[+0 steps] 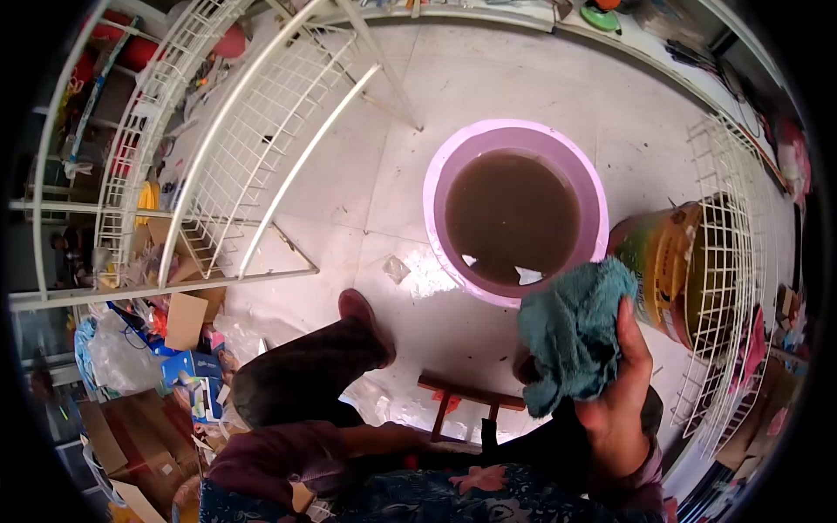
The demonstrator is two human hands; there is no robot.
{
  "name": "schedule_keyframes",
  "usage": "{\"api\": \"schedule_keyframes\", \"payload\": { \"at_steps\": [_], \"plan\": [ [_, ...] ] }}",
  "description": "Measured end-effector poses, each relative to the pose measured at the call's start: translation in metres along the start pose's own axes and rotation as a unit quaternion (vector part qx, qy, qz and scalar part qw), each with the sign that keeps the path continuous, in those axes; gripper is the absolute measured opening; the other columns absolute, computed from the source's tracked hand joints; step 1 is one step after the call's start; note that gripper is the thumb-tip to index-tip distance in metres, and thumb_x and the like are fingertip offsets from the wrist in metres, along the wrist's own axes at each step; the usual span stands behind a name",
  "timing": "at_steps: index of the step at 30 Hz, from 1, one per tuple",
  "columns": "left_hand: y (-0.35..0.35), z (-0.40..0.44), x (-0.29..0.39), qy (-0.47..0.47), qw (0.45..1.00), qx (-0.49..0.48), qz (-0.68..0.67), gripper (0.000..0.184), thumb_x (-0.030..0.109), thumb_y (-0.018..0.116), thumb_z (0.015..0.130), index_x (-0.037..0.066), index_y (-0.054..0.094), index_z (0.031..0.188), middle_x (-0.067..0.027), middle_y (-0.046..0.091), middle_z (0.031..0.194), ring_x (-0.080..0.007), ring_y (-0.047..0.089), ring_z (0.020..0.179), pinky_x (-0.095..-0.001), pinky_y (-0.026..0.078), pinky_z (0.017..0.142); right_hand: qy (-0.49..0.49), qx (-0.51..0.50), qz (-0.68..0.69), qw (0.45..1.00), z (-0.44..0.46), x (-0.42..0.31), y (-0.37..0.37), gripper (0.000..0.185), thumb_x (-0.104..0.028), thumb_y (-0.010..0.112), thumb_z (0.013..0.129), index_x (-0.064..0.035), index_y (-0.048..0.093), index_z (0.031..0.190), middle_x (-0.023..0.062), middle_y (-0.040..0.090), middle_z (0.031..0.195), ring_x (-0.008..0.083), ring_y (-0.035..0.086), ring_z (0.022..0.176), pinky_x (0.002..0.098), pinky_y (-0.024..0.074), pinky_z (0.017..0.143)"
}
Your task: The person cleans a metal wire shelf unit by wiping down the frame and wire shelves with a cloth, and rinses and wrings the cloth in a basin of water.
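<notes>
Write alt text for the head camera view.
A person's right hand holds a crumpled teal cloth near a pink basin of murky brown water on a pale tiled floor. White wire racks show at either side, with cardboard boxes at lower left.

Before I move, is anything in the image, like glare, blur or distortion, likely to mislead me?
Head view: glare on the floor just below the tub; bright reflections on the murky water near its lower rim, hiding the bottom there; strong wide-angle bending toward the edges, with black corners; cloth texture reads clearly in the right hand.
</notes>
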State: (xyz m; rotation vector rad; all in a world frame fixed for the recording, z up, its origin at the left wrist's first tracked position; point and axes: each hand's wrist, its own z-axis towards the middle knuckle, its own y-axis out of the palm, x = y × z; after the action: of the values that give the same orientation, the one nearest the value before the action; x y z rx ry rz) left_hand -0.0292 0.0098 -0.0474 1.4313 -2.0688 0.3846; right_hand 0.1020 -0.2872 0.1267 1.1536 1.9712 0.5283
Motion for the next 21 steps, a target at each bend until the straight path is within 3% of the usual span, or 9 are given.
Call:
{"api": "schedule_keyframes", "payload": {
  "at_steps": [1, 2, 7, 10, 12, 13, 19, 21],
  "plan": [
    [0.029, 0.016, -0.022, 0.043, 0.995, 0.065, -0.062, 0.042, 0.032, 0.037, 0.088, 0.024, 0.038, 0.129, -0.0094, 0.051, 0.122, -0.0298, 0.055, 0.104, -0.0471, 0.044, 0.083, 0.006, 0.024, 0.004, 1.0, 0.003, 0.002, -0.002, 0.044, -0.035, 0.041, 0.092, -0.0053, 0.044, 0.124, 0.0112, 0.054, 0.117, 0.0259, 0.054, 0.104, 0.0409, 0.042, 0.092],
    [0.027, 0.022, -0.021, 0.033, 0.995, 0.036, -0.092, 0.044, 0.03, 0.044, 0.087, 0.022, 0.034, 0.129, -0.0092, 0.051, 0.12, -0.0285, 0.054, 0.105, -0.0585, 0.037, 0.086, 0.012, 0.017, 0.004, 1.0, 0.006, 0.004, -0.007, 0.045, -0.034, 0.039, 0.093, -0.0055, 0.042, 0.127, 0.0114, 0.052, 0.119, 0.0262, 0.051, 0.108, 0.0412, 0.0387, 0.096],
    [0.029, 0.037, -0.025, 0.081, 0.996, -0.023, -0.024, 0.047, 0.03, 0.048, 0.085, 0.021, 0.034, 0.129, -0.0094, 0.052, 0.116, -0.0274, 0.053, 0.106, -0.0643, 0.032, 0.086, -0.015, 0.098, -0.001, 0.995, 0.028, 0.012, 0.001, 0.046, -0.035, 0.042, 0.091, -0.0045, 0.041, 0.126, 0.0128, 0.052, 0.118, 0.0263, 0.052, 0.107, 0.0425, 0.0415, 0.092],
    [0.03, 0.039, -0.025, 0.1, 0.993, -0.054, -0.006, 0.049, 0.029, 0.051, 0.083, 0.02, 0.034, 0.128, -0.0096, 0.053, 0.114, -0.0268, 0.053, 0.106, -0.0678, 0.029, 0.085, 0.014, 0.169, -0.156, 0.973, 0.029, 0.011, -0.05, 0.052, -0.03, 0.051, 0.087, -0.0028, 0.039, 0.129, 0.0126, 0.048, 0.126, 0.0275, 0.048, 0.113, 0.039, 0.035, 0.098],
    [0.032, 0.038, -0.025, 0.107, 0.992, -0.067, 0.001, 0.05, 0.029, 0.053, 0.082, 0.019, 0.034, 0.128, -0.0096, 0.054, 0.112, -0.0263, 0.053, 0.106, -0.0702, 0.027, 0.085, 0.021, 0.131, -0.112, 0.985, 0.04, 0.017, -0.055, 0.047, -0.019, 0.056, 0.084, -0.0025, 0.042, 0.126, 0.0132, 0.05, 0.122, 0.0273, 0.049, 0.111, 0.0379, 0.0365, 0.096],
    [0.037, 0.036, -0.026, 0.143, 0.99, -0.008, 0.015, 0.033, 0.028, 0.037, 0.089, 0.016, 0.046, 0.118, -0.0108, 0.059, 0.098, -0.0293, 0.056, 0.097, -0.0712, 0.028, 0.082, 0.024, 0.119, -0.096, 0.988, 0.048, 0.02, -0.053, 0.046, -0.015, 0.057, 0.083, -0.0024, 0.043, 0.125, 0.0134, 0.051, 0.121, 0.0273, 0.05, 0.111, 0.0376, 0.037, 0.096],
    [0.031, 0.025, -0.017, 0.137, 0.991, -0.006, 0.009, 0.037, 0.031, 0.044, 0.085, 0.014, 0.045, 0.118, -0.0103, 0.059, 0.094, -0.0298, 0.056, 0.095, -0.073, 0.026, 0.082, 0.067, 0.028, -0.216, 0.974, 0.089, 0.036, -0.016, 0.031, -0.028, 0.045, 0.088, -0.0005, 0.048, 0.101, 0.0079, 0.05, 0.076, 0.0206, 0.048, 0.059, 0.0333, 0.0425, 0.054],
    [0.028, 0.02, -0.016, 0.129, 0.992, -0.003, 0.012, 0.039, 0.032, 0.047, 0.083, 0.014, 0.045, 0.118, -0.0102, 0.059, 0.093, -0.03, 0.056, 0.094, -0.0737, 0.026, 0.082, 0.038, 0.036, -0.446, 0.893, 0.09, 0.048, -0.038, 0.027, -0.028, 0.047, 0.086, -0.0013, 0.046, 0.088, 0.003, 0.038, 0.065, 0.0159, 0.036, 0.051, 0.0307, 0.0342, 0.051]
  ]
}}
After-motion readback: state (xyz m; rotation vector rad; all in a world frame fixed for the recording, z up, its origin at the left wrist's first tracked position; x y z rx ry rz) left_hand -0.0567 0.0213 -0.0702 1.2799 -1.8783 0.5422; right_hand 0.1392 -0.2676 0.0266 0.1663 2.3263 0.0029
